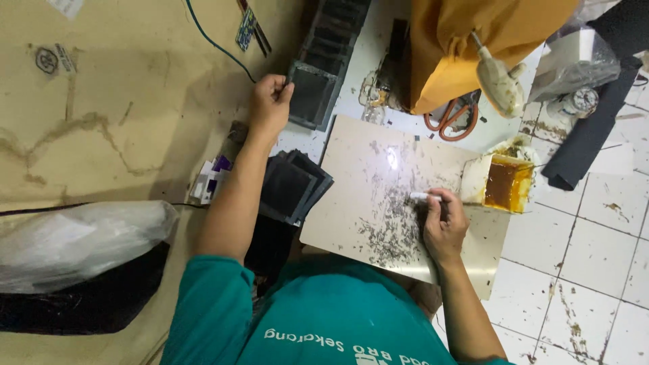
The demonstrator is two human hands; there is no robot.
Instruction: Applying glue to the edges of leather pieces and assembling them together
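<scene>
My left hand (270, 101) reaches forward and pinches the corner of a dark rectangular frame (312, 94) at the near end of a row of such frames (334, 30). My right hand (443, 226) rests on a pale work board (368, 176) speckled with dark glue marks and grips a small white brush (422, 197). The brush tip points left, beside an open tub of brown glue (507, 182). A stack of dark flat pieces (294, 186) lies between my arms at the board's left edge.
Orange-handled scissors (449, 115) lie beyond the board, under an orange cloth (466, 40). Brown cardboard (101, 101) covers the floor at left, with a clear plastic bag (74, 240) on it. Stained white tiles (581, 230) lie at right, with a dark cloth strip (595, 122).
</scene>
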